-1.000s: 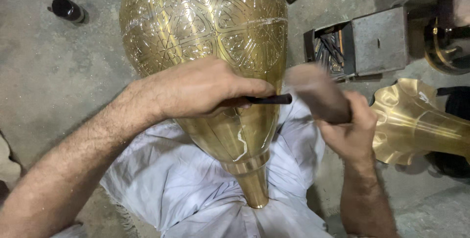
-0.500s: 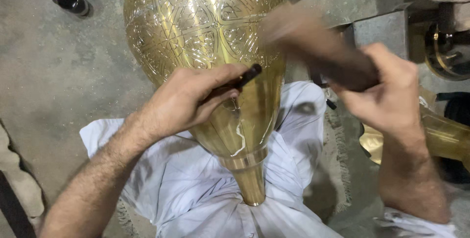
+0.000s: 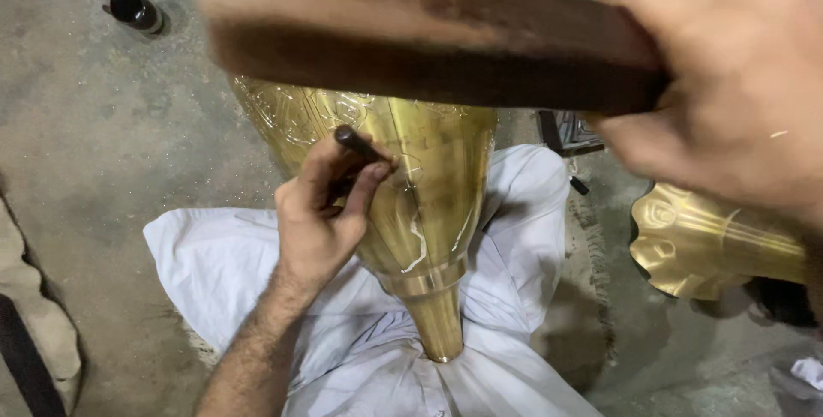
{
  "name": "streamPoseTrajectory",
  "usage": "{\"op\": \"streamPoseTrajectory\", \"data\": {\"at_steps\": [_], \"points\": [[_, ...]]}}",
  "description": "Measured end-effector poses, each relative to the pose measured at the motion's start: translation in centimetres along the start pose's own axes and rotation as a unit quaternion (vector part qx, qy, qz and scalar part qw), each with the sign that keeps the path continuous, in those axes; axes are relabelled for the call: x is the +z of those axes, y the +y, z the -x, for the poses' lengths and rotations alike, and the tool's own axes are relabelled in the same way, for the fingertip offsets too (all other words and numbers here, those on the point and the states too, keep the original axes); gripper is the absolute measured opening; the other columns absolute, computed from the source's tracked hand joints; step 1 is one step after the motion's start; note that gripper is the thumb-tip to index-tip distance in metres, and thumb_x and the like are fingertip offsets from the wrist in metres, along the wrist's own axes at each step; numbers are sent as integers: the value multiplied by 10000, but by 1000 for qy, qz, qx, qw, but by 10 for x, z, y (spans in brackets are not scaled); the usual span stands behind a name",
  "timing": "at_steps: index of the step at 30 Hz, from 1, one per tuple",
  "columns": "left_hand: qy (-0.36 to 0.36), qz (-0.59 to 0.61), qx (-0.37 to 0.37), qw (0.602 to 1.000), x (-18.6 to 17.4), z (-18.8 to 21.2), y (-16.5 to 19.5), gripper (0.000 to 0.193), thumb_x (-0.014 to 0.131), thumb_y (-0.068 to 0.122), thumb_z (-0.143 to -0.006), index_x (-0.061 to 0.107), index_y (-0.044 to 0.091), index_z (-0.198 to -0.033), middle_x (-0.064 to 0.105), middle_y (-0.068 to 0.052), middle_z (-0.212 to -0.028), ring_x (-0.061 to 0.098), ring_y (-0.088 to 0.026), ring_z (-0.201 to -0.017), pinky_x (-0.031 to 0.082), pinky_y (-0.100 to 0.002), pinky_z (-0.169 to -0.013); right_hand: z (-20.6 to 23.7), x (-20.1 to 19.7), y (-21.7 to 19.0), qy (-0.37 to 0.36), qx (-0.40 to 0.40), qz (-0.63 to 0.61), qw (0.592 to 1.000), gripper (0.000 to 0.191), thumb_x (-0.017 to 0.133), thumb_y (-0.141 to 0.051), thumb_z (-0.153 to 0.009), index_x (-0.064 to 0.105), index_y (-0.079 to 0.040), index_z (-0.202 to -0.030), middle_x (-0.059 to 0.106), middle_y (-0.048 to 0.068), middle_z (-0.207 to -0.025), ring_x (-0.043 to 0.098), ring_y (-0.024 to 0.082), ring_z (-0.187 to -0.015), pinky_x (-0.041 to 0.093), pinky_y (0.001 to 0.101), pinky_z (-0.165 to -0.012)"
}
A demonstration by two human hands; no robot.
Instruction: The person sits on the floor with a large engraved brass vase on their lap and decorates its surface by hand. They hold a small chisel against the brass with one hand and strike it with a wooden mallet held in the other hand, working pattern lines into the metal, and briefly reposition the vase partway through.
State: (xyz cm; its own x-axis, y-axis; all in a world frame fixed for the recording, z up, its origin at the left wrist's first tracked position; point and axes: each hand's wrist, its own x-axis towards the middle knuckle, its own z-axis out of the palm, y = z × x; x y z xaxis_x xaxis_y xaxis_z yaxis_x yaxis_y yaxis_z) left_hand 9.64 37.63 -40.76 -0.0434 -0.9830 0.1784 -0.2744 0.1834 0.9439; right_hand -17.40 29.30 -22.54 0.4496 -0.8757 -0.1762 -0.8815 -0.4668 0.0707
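A large engraved brass vase (image 3: 429, 203) stands upside down on a white cloth (image 3: 214, 254), neck pointing toward me. My left hand (image 3: 321, 211) grips a dark metal punch (image 3: 360, 144) and presses its tip against the brass wall. Raised close to the camera, my right hand (image 3: 720, 91) is shut on a dark wooden mallet (image 3: 429, 36). The blurred mallet hides the upper part of the vase.
A second brass piece with a scalloped rim (image 3: 720, 246) lies at the right on the concrete floor (image 3: 103, 126). A small dark bottle (image 3: 133, 10) lies at the top left. A beige cushion edge (image 3: 34, 323) shows at the lower left.
My right hand has lifted the mallet up toward the camera, so it now covers the vase top. My left hand shifted the punch lower and more upright against the brass.
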Motion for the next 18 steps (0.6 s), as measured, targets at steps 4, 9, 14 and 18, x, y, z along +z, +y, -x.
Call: {"op": "streamPoseTrajectory", "data": {"at_steps": [4, 9, 14, 18], "points": [[30, 45, 1, 999, 7, 7, -1, 305, 671, -52, -1006, 571, -46, -1295, 781, -144, -1118, 779, -182, -1036, 629, -293, -936, 4, -6, -5, 52, -76, 90, 992, 314, 775, -223, -763, 630, -115, -1020, 661, 55, -738, 698, 296, -672, 531, 453, -636], [63, 26, -15, 998, 12, 10, 4, 357, 695, -43, -989, 536, -56, -1309, 770, -130, -1102, 770, -151, -1012, 634, -263, -870, -2, -13, -19, -39, -7, 129, 991, 276, 708, -296, -861, 600, -125, -1050, 679, 38, -780, 689, 279, -616, 514, 420, -527], [60, 59, -66, 994, 31, 12, 16, 266, 673, -41, -1034, 541, -31, -1265, 785, -130, -1105, 775, -159, -1011, 652, -255, -845, -24, -6, -21, -145, 28, 221, 964, 326, 668, -324, -908, 567, -145, -1161, 692, 25, -801, 704, 232, -578, 537, 375, -482], [97, 92, -7, 991, 42, 18, 16, 348, 640, -43, -1055, 458, -29, -1352, 735, -147, -1180, 751, -182, -1102, 659, -282, -923, -8, 22, 5, 0, -40, 211, 977, 322, 706, -339, -869, 604, -137, -1099, 692, 28, -773, 702, 240, -605, 534, 377, -519]]}}
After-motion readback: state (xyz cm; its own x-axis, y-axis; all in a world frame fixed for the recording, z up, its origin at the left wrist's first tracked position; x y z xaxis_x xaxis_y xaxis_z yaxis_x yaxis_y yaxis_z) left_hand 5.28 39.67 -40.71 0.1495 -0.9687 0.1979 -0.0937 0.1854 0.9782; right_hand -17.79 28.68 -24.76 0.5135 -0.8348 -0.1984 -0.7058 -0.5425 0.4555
